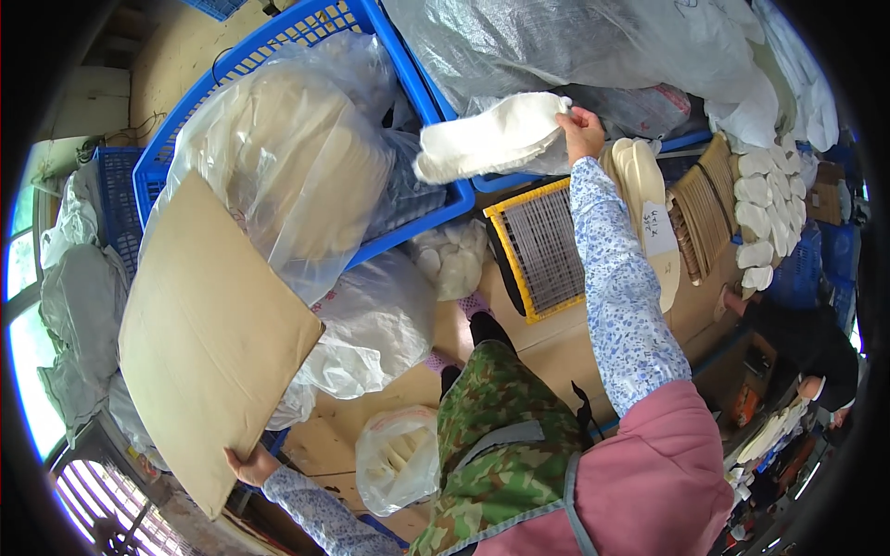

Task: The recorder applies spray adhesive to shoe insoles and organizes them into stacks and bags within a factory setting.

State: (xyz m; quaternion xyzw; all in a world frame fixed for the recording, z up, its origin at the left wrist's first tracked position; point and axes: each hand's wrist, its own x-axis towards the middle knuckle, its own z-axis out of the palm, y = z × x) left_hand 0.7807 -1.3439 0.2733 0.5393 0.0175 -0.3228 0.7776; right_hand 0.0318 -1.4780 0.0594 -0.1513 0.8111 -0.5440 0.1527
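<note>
My left hand (248,466) grips the lower edge of a large tan cardboard sheet (209,343), which is tilted up at the left. In my outstretched right hand (581,132) is a small stack of white insoles (487,134), pinched by one end. The insoles hang over the near corner of a blue plastic crate (413,236). Inside that crate lies a clear plastic bag (278,148) full of cream-coloured pieces, partly covered by the cardboard. Below my right forearm stands a yellow-framed rack (538,250) with grey strips, beside a bundle of cream insoles (642,176) with a paper label.
Big translucent bags (593,42) fill the far side. Further right are a tied tan stack (709,199) and rows of white pieces (769,208). Filled bags (371,320) and a small open bag (399,463) sit near my legs. Another person (802,334) bends at the right.
</note>
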